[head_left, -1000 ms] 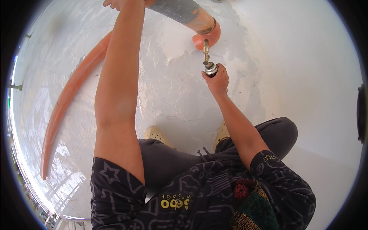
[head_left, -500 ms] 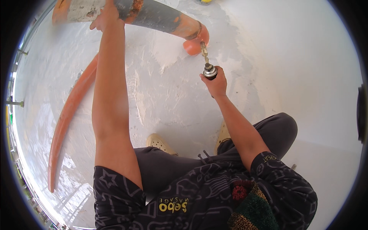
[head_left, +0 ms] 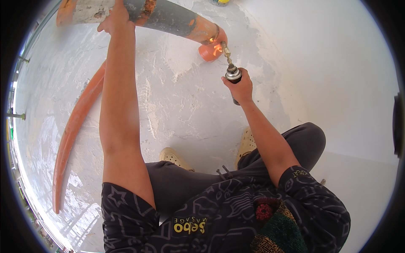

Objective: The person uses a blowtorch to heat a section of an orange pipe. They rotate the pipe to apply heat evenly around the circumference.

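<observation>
A thick pipe [head_left: 168, 19], grey with orange and whitish patches, slants across the top of the view. My left hand [head_left: 117, 19] is closed on its left part, with the fingers partly hidden. At the pipe's right end sits an orange elbow fitting [head_left: 207, 53], its mouth turned toward the lower left. Closed around its canister, my right hand [head_left: 241, 86] holds a gas torch [head_left: 233, 72]. The brass nozzle of the torch reaches up to the fitting, and an orange flame [head_left: 217, 49] licks over the fitting and the pipe end.
A long orange pipe [head_left: 74, 120] lies on the rough grey floor [head_left: 185, 105] left of my left arm. A white wall [head_left: 337, 63] rises on the right. My beige clogs [head_left: 173, 157] stand below the pipe. A small yellow object [head_left: 221, 1] is cut off at the top edge.
Orange flame now shows at the fitting, where none was visible before. The torch and my right hand have shifted slightly right, and the canister tilts more. My left hand keeps its hold.
</observation>
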Demonstrator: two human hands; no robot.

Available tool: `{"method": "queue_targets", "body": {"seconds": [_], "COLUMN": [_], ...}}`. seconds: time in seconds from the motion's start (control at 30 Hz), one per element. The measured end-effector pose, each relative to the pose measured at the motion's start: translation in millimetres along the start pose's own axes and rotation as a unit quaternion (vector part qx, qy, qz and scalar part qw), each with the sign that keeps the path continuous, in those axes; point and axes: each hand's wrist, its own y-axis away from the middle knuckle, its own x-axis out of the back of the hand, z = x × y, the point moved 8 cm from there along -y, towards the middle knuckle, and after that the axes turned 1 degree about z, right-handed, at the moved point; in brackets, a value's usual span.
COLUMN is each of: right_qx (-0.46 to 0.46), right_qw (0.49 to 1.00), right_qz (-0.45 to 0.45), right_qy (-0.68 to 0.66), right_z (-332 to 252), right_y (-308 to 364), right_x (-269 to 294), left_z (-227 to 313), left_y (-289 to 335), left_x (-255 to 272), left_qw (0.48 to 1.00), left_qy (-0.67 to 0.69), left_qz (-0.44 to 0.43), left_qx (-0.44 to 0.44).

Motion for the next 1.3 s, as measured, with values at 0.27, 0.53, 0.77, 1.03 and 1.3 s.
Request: {"method": "queue_targets", "body": {"seconds": [0.27,0.53,0.77,1.03,1.3], "right_qx": [-0.039,-0.035,-0.018,-0.012,-0.005], "right_qw": [0.995,0.995,0.995,0.995,0.994], "right_qz": [-0.07,-0.084,-0.084,-0.101,-0.097], "right_qy": [-0.056,-0.049,-0.045,-0.014,-0.05], "right_z": [-33,-23,-18,-15,34], "right_y": [-11,-19,-11,-42,-224], "right_x": [19,37,16,33,283], "left_z": [28,25,11,17,95], "left_y": [-23,-15,-13,-16,153], "left_x": [-5,-16,-13,-65,-315], "left_qw": [1.0,0.999,0.995,0.997,0.997], "left_qy": [0.015,0.028,0.05,0.03,0.018], "left_qz": [-0.016,-0.04,-0.085,-0.067,-0.067], "left_qx": [-0.001,-0.012,-0.032,-0.027,-0.018]}}
